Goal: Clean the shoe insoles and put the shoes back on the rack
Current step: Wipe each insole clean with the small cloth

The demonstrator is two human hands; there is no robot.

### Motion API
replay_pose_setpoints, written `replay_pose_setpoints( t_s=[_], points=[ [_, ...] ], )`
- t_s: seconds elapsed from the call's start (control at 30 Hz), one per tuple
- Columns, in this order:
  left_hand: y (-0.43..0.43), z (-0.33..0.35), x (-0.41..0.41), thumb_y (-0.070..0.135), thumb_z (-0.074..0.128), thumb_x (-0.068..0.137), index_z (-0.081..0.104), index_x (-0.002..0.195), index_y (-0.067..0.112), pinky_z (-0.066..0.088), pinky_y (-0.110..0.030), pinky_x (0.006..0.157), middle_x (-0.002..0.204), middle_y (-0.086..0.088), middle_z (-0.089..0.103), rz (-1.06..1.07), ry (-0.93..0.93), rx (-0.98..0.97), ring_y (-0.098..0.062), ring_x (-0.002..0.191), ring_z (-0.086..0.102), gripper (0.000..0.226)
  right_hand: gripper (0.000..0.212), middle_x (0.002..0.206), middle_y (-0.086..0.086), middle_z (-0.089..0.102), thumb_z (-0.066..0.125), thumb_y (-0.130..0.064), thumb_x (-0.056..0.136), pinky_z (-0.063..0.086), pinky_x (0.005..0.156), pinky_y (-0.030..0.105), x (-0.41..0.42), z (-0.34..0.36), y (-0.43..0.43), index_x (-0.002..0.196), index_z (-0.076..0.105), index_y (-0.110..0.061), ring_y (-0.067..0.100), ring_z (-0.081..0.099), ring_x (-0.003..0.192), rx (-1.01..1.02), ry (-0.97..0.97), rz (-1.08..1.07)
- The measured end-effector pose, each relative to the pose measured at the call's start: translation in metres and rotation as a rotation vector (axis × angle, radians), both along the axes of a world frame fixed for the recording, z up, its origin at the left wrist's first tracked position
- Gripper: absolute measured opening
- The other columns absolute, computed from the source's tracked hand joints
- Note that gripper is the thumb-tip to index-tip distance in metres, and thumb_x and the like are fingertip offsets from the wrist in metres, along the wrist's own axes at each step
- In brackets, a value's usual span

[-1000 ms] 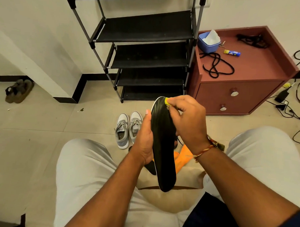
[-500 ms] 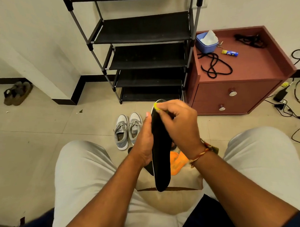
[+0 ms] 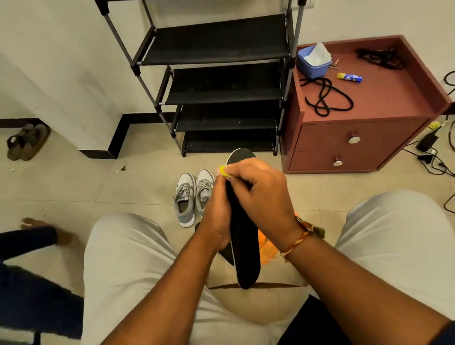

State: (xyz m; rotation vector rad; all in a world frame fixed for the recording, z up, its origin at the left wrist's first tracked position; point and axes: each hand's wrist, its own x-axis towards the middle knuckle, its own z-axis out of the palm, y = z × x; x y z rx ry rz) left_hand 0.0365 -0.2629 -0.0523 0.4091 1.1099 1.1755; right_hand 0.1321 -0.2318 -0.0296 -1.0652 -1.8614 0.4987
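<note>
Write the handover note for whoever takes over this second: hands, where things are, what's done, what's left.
Left hand grips the black insole by its left edge, over the lap.
Right hand pinches a yellow wipe against the insole's top end.
Grey shoes stand as a pair on the floor in front of the rack, not on it.
Done: one insole is out and under the wipe.
Left: finish wiping, refit the insoles, set the shoes on the rack.

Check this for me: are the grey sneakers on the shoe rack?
No, the grey sneakers stand side by side on the floor in front of the shoe rack.
</note>
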Motion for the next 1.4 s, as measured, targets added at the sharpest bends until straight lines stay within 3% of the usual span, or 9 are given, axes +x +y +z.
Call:
replay_pose_setpoints(
  t_s=[0.2,0.37,0.5,0.6,0.73,0.83,0.93,1.17,1.4],
  points=[
    [-0.002,0.005,-0.002,0.072,0.019,0.098,0.082,0.1,0.026,0.045,-0.052,0.097,0.107,-0.017,0.071,-0.096,-0.003,-0.055,-0.036,0.106,0.058,0.078,0.011,0.093,0.002,0.071,0.069,-0.011,0.09,0.052,0.081,0.019,0.019,-0.005,0.029,0.098,0.077,-0.009,0.007,0.063,0.088,-0.035,0.068,-0.197],
    [0.0,0.0,0.0,0.061,0.024,0.105,0.072,0.119,0.022,0.056,-0.04,0.095,0.119,-0.012,0.073,0.032,-0.013,-0.007,-0.024,0.111,0.07,0.063,0.013,0.098,0.0,0.073,0.07,-0.009,0.089,0.054,0.087,0.025,-0.001,-0.002,0.001,0.099,0.078,-0.012,0.01,0.067,0.093,-0.019,0.013,0.011],
    [-0.001,0.003,-0.001,0.074,0.021,0.098,0.078,0.111,0.023,0.049,-0.056,0.098,0.113,-0.02,0.071,-0.079,-0.024,-0.032,-0.035,0.103,0.064,0.077,0.012,0.095,0.003,0.071,0.069,-0.008,0.09,0.055,0.082,0.027,0.015,-0.003,0.024,0.099,0.077,-0.008,0.012,0.065,0.09,0.005,0.04,-0.095],
    [0.0,0.001,-0.003,0.075,0.022,0.096,0.078,0.11,0.02,0.046,-0.049,0.092,0.108,-0.02,0.07,-0.081,-0.042,-0.065,-0.035,0.1,0.06,0.08,0.012,0.095,0.003,0.071,0.068,-0.01,0.091,0.055,0.082,0.027,0.02,-0.005,0.029,0.099,0.076,-0.008,0.011,0.064,0.09,-0.009,0.043,-0.175],
    [0.001,0.001,-0.002,0.066,0.024,0.101,0.074,0.117,0.02,0.052,-0.041,0.098,0.12,-0.014,0.072,0.03,-0.035,-0.025,-0.026,0.111,0.07,0.07,0.013,0.097,0.001,0.072,0.069,-0.007,0.088,0.053,0.086,0.026,-0.001,-0.006,0.003,0.098,0.077,-0.011,0.011,0.066,0.092,-0.015,-0.01,0.007],
    [0.003,0.004,-0.005,0.067,0.025,0.101,0.078,0.114,0.021,0.052,-0.044,0.102,0.124,-0.016,0.071,0.073,-0.068,-0.022,-0.027,0.115,0.069,0.071,0.013,0.099,0.001,0.071,0.068,-0.009,0.091,0.054,0.087,0.028,0.0,-0.005,0.004,0.101,0.076,-0.01,0.012,0.065,0.093,-0.002,-0.056,0.063],
    [0.004,0.004,-0.008,0.073,0.024,0.097,0.079,0.111,0.022,0.052,-0.051,0.097,0.121,-0.017,0.071,0.027,-0.108,-0.038,-0.031,0.109,0.07,0.076,0.013,0.097,0.004,0.07,0.066,-0.011,0.092,0.056,0.082,0.033,0.014,-0.007,0.023,0.101,0.076,-0.007,0.015,0.064,0.091,0.007,-0.056,-0.079],
    [0.011,0.002,-0.021,0.071,0.023,0.098,0.074,0.122,0.01,0.037,-0.048,0.118,0.131,-0.018,0.067,0.175,-0.099,-0.002,-0.031,0.127,0.061,0.083,0.017,0.101,0.002,0.072,0.065,-0.008,0.09,0.054,0.09,0.039,-0.006,-0.012,-0.01,0.102,0.077,-0.013,0.02,0.064,0.095,-0.006,-0.256,0.192],
    [0.004,0.004,-0.011,0.075,0.024,0.095,0.071,0.124,0.017,0.049,-0.052,0.103,0.119,-0.02,0.071,-0.001,-0.037,-0.048,-0.034,0.111,0.068,0.081,0.014,0.097,0.006,0.071,0.065,-0.008,0.091,0.054,0.083,0.041,0.021,-0.017,0.031,0.1,0.076,-0.009,0.023,0.065,0.093,0.053,-0.156,-0.072]
  ],
)
